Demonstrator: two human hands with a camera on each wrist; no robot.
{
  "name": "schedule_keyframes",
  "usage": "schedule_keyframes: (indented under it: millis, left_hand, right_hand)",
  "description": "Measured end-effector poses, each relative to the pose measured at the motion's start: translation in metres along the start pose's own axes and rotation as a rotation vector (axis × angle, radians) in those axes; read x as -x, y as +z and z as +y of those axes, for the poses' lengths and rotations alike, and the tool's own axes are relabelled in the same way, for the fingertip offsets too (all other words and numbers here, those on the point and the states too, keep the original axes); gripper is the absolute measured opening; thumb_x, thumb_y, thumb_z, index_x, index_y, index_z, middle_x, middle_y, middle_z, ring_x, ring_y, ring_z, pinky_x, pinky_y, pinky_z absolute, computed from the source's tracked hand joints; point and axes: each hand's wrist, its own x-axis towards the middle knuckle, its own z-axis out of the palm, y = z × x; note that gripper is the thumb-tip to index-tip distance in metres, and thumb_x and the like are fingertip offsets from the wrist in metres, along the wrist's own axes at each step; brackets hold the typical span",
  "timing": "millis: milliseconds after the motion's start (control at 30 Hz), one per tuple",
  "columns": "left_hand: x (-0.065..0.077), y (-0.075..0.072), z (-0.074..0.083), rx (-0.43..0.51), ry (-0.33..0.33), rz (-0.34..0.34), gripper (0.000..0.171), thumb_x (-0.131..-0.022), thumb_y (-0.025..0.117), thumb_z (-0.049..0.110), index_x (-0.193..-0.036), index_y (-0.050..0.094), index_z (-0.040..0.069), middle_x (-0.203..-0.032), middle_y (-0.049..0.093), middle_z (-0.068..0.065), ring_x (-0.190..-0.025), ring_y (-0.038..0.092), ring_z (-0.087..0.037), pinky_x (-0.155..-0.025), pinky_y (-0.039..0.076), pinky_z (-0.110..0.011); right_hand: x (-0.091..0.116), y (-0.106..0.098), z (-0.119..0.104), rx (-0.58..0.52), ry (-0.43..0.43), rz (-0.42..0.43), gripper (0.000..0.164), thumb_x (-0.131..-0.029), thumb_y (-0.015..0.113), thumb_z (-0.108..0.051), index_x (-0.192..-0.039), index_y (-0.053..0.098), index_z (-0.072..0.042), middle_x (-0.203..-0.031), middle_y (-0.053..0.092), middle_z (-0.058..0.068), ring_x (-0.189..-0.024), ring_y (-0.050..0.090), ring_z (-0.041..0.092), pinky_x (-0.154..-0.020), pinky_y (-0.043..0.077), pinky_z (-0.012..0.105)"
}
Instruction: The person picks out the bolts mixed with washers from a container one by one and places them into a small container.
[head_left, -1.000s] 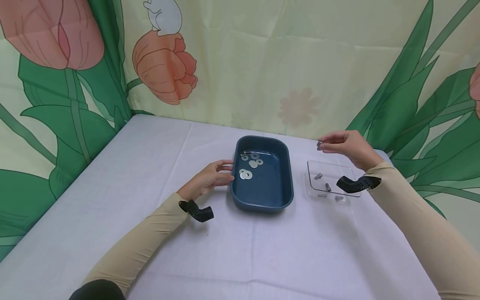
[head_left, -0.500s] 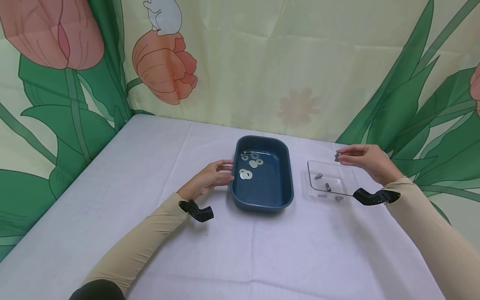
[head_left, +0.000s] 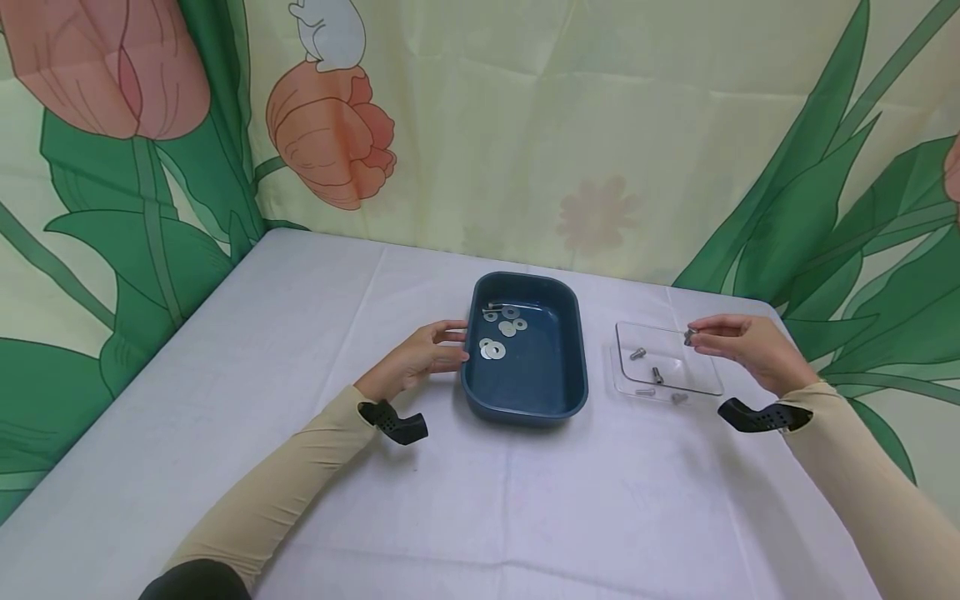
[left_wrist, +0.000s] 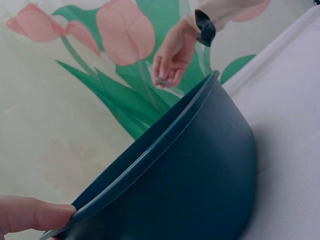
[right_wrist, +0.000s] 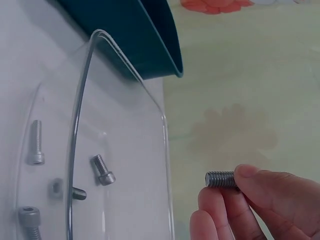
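My left hand (head_left: 420, 358) is at the left side of a dark blue plastic tray (head_left: 525, 408). Its thumb (left_wrist: 47, 215) lies on the tray's rim in the left wrist view, with a bit of another fingertip below it. Thumb and fingers of my right hand (head_left: 757, 350) pinch a short bolt (right_wrist: 220, 179), threaded end sticking out and the other end hidden by the fingertips. That hand is raised over the far right corner of a clear plastic box (head_left: 701, 392). Inside the box lie several socket-head bolts (right_wrist: 103, 171).
Several flat washers (head_left: 492, 350) and a bolt or two (head_left: 492, 307) lie in the left part of the blue tray. A white cloth (head_left: 420, 517) covers the table. Behind it hangs a flower-print curtain (head_left: 480, 125).
My right hand, bolt pinched in its fingers, has moved right and come lower and nearer to the clear box's right side. The left hand and tray have stayed put.
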Motion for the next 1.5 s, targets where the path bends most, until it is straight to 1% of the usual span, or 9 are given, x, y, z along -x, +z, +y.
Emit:
schedule_keyframes:
  millis: [400,767,933,1000,1033,1167,1233,1333,1500]
  left_hand:
    - [0.001,0.000,0.000,-0.009,0.005,-0.005,0.062,-0.087,0.059,-0.004,-0.143,0.036,0.010,-0.143,0.041,-0.015,-0.125,0.051,-0.033,-0.100,0.048,-0.041]
    - [0.000,-0.001,0.000,-0.015,0.004,-0.001,0.062,-0.087,0.059,-0.004,-0.143,0.036,0.010,-0.143,0.041,-0.015,-0.122,0.052,-0.031,-0.099,0.049,-0.041]
    - [-0.001,-0.001,0.000,-0.016,0.006,0.000,0.062,-0.086,0.059,-0.003,-0.143,0.036,0.010,-0.142,0.041,-0.015,-0.119,0.054,-0.029,-0.099,0.049,-0.040]
    - [-0.001,-0.001,-0.001,-0.014,0.007,0.000,0.062,-0.086,0.059,-0.003,-0.143,0.036,0.010,-0.142,0.041,-0.015,-0.119,0.055,-0.028,-0.099,0.049,-0.040]
    - [-0.001,-0.001,0.000,-0.014,0.006,0.000,0.062,-0.086,0.059,-0.004,-0.143,0.036,0.010,-0.142,0.041,-0.015,-0.119,0.054,-0.028,-0.099,0.049,-0.040]
    - [-0.001,-0.001,0.000,-0.007,0.000,0.002,0.062,-0.086,0.059,-0.004,-0.143,0.037,0.010,-0.142,0.042,-0.015,-0.122,0.053,-0.031,-0.098,0.050,-0.039]
    - [0.000,-0.001,0.000,-0.005,0.000,0.001,0.062,-0.087,0.059,-0.004,-0.143,0.037,0.010,-0.142,0.041,-0.015,-0.122,0.053,-0.032,-0.098,0.050,-0.039]
    - [0.001,-0.001,0.000,-0.002,0.000,-0.002,0.062,-0.087,0.059,-0.004,-0.143,0.036,0.009,-0.142,0.041,-0.015,-0.124,0.052,-0.033,-0.099,0.049,-0.039]
    - [0.002,-0.001,0.000,0.000,0.004,-0.009,0.062,-0.087,0.059,-0.004,-0.143,0.035,0.009,-0.143,0.041,-0.016,-0.124,0.051,-0.033,-0.100,0.049,-0.040]
  right_hand:
    - [-0.002,0.006,0.016,-0.022,0.082,-0.041,0.013,-0.090,0.063,-0.023,-0.101,0.068,-0.027,-0.088,0.067,-0.023,-0.086,0.064,-0.003,-0.077,0.050,0.008]
    - [-0.005,0.011,0.024,0.004,0.131,-0.069,0.023,-0.084,0.070,-0.029,-0.105,0.067,-0.018,-0.087,0.069,-0.020,-0.088,0.067,0.005,-0.082,0.055,0.018]
    - [-0.005,0.011,0.023,0.012,0.146,-0.062,0.042,-0.085,0.069,-0.031,-0.117,0.062,-0.004,-0.088,0.069,-0.019,-0.088,0.067,0.004,-0.081,0.055,0.016]
    - [-0.005,0.011,0.023,0.010,0.149,-0.063,0.045,-0.086,0.068,-0.031,-0.119,0.060,-0.003,-0.089,0.069,-0.019,-0.089,0.067,0.004,-0.081,0.054,0.016]
    - [-0.005,0.011,0.023,0.007,0.149,-0.064,0.040,-0.086,0.067,-0.032,-0.117,0.062,-0.008,-0.090,0.069,-0.019,-0.089,0.067,0.003,-0.081,0.054,0.015]
    - [-0.004,0.011,0.022,-0.043,0.121,-0.070,0.016,-0.087,0.066,-0.030,-0.103,0.065,-0.029,-0.092,0.068,-0.022,-0.090,0.066,0.001,-0.082,0.054,0.016]
    - [-0.004,0.012,0.021,-0.082,0.098,-0.073,0.013,-0.088,0.065,-0.027,-0.098,0.063,-0.035,-0.094,0.069,-0.022,-0.091,0.066,-0.001,-0.082,0.055,0.017]
    - [-0.004,0.015,0.019,-0.114,0.054,-0.083,0.016,-0.090,0.062,-0.023,-0.104,0.062,-0.031,-0.097,0.069,-0.020,-0.093,0.065,-0.003,-0.084,0.055,0.019]
    - [-0.007,0.021,0.010,-0.105,-0.031,-0.099,0.030,-0.092,0.059,-0.022,-0.122,0.055,-0.017,-0.102,0.068,-0.020,-0.096,0.064,-0.004,-0.083,0.053,0.013]
